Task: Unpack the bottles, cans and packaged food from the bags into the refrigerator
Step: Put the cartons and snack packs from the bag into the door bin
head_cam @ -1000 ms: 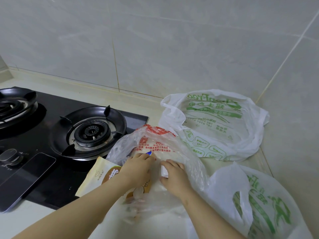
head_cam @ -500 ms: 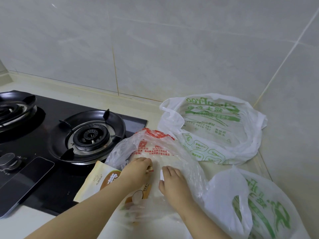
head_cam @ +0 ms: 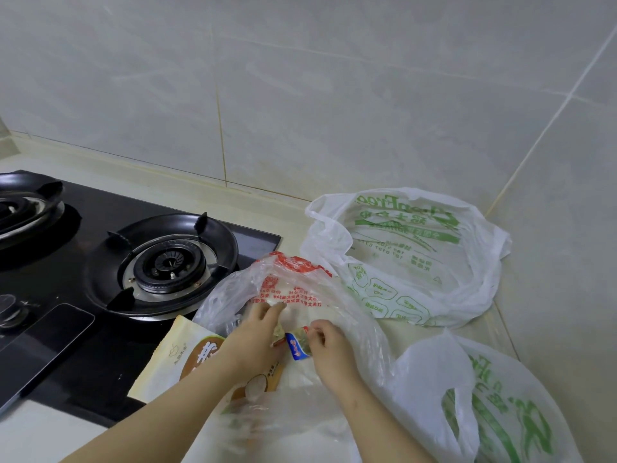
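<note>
While both hands work at the mouth of the clear bag point(head_cam: 293, 285), which lies mid-surface point(head_cam: 260, 205) just right of the gas hob point(head_cam: 167, 262), the right grip point(head_cam: 329, 350) pinches a small blue packet point(head_cam: 295, 349) by its edge. The left grip point(head_cam: 253, 335) reaches in just beside it, fingers over pale contents; whether it grasps anything I cannot tell. A tan food pack point(head_cam: 177, 355) lies half out of the clear bag, under the left forearm. One white bag point(head_cam: 417, 255) slumps at the far right corner, and a second white bag point(head_cam: 500, 412) sits by the near right edge.
</note>
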Demonstrator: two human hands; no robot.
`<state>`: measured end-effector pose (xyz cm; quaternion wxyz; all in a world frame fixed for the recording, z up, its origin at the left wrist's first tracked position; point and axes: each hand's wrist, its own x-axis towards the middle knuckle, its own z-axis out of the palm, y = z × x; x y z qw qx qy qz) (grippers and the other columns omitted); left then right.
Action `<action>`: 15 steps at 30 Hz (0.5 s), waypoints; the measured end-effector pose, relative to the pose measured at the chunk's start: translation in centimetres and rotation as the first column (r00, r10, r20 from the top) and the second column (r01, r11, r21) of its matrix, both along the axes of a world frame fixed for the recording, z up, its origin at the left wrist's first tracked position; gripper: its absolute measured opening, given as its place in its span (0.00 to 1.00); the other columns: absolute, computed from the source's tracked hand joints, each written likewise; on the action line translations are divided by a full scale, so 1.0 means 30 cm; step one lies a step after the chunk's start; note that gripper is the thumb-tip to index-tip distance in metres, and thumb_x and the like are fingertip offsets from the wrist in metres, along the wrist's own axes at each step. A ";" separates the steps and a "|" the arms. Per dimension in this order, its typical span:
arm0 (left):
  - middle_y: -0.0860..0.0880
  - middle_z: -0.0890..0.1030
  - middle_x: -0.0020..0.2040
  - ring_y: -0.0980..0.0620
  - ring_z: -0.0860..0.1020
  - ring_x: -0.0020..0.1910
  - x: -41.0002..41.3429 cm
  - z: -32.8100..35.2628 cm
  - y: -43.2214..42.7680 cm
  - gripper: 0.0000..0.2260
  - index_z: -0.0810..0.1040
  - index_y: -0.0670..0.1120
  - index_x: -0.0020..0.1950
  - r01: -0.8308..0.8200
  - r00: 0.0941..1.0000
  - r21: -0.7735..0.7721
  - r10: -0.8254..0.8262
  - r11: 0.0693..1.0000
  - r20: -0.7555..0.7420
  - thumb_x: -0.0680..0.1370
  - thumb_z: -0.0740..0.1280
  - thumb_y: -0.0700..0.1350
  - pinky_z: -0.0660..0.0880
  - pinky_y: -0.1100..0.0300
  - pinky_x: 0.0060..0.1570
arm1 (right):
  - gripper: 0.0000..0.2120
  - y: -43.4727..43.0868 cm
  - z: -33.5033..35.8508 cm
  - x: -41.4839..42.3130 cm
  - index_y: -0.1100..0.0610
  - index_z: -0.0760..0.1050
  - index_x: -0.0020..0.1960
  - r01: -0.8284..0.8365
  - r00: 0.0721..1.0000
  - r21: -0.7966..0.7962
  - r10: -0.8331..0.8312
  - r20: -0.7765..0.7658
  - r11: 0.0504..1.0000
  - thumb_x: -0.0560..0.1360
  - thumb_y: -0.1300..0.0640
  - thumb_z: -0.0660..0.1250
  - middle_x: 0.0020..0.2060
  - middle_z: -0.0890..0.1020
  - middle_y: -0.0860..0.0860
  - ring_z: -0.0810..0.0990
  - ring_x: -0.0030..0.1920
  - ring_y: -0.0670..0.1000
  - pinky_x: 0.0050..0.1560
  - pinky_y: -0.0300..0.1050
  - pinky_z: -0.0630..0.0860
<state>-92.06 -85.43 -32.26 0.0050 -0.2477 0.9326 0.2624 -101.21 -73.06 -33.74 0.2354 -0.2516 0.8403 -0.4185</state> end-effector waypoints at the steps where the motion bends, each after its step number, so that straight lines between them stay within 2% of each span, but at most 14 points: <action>1: 0.48 0.59 0.72 0.49 0.68 0.66 0.002 0.005 -0.002 0.28 0.56 0.49 0.74 -0.031 1.000 0.004 0.031 1.000 -0.004 0.77 0.64 0.48 0.69 0.58 0.61 | 0.15 -0.001 0.005 0.001 0.53 0.69 0.65 -0.015 1.000 0.016 0.015 0.021 1.000 0.79 0.54 0.59 0.57 0.73 0.51 0.73 0.52 0.46 0.52 0.34 0.68; 4: 0.47 0.62 0.69 0.50 0.69 0.64 0.004 0.011 -0.016 0.24 0.62 0.48 0.71 -0.065 0.997 -0.040 0.067 0.997 0.045 0.77 0.65 0.47 0.70 0.59 0.61 | 0.27 -0.002 0.013 -0.002 0.48 0.62 0.72 -0.128 0.991 0.082 0.130 -0.025 0.988 0.75 0.55 0.65 0.63 0.67 0.49 0.71 0.61 0.48 0.61 0.38 0.68; 7: 0.49 0.66 0.68 0.50 0.70 0.63 0.007 0.012 -0.027 0.21 0.66 0.48 0.70 -0.057 0.995 -0.045 0.060 0.997 0.079 0.77 0.64 0.45 0.69 0.61 0.60 | 0.26 -0.004 0.020 -0.005 0.48 0.65 0.70 -0.211 0.965 0.167 0.232 -0.121 0.963 0.74 0.59 0.66 0.64 0.67 0.48 0.70 0.63 0.48 0.63 0.38 0.68; 9: 0.50 0.68 0.67 0.51 0.71 0.63 0.011 0.012 -0.033 0.22 0.67 0.50 0.70 -0.052 0.996 -0.036 0.055 0.998 0.071 0.76 0.66 0.45 0.69 0.62 0.60 | 0.17 -0.007 0.016 -0.009 0.52 0.72 0.61 -0.189 0.970 0.166 0.210 -0.120 0.968 0.73 0.60 0.67 0.58 0.70 0.49 0.73 0.57 0.49 0.57 0.39 0.71; 11: 0.51 0.69 0.65 0.52 0.71 0.62 0.015 0.013 -0.036 0.23 0.68 0.51 0.69 -0.050 0.997 -0.013 0.051 0.999 0.063 0.75 0.67 0.44 0.70 0.63 0.60 | 0.10 -0.003 0.019 -0.008 0.54 0.70 0.48 -0.129 0.988 0.132 0.138 -0.066 0.983 0.71 0.61 0.69 0.48 0.70 0.49 0.73 0.47 0.49 0.46 0.37 0.71; 13: 0.51 0.71 0.63 0.53 0.72 0.61 0.018 0.013 -0.034 0.23 0.69 0.52 0.67 -0.054 0.997 0.005 0.053 0.999 0.058 0.74 0.69 0.44 0.71 0.62 0.60 | 0.12 0.005 0.017 -0.011 0.53 0.65 0.41 -0.070 0.997 0.079 0.067 0.035 0.994 0.70 0.62 0.69 0.42 0.70 0.49 0.71 0.41 0.49 0.38 0.37 0.68; 15: 0.51 0.72 0.61 0.53 0.72 0.58 0.017 0.010 -0.030 0.22 0.70 0.52 0.65 -0.068 0.997 0.019 0.067 0.998 0.040 0.72 0.71 0.43 0.72 0.63 0.58 | 0.14 0.018 0.017 -0.013 0.53 0.63 0.38 -0.040 0.987 0.019 0.037 0.158 0.999 0.71 0.62 0.69 0.37 0.71 0.50 0.70 0.37 0.49 0.33 0.38 0.66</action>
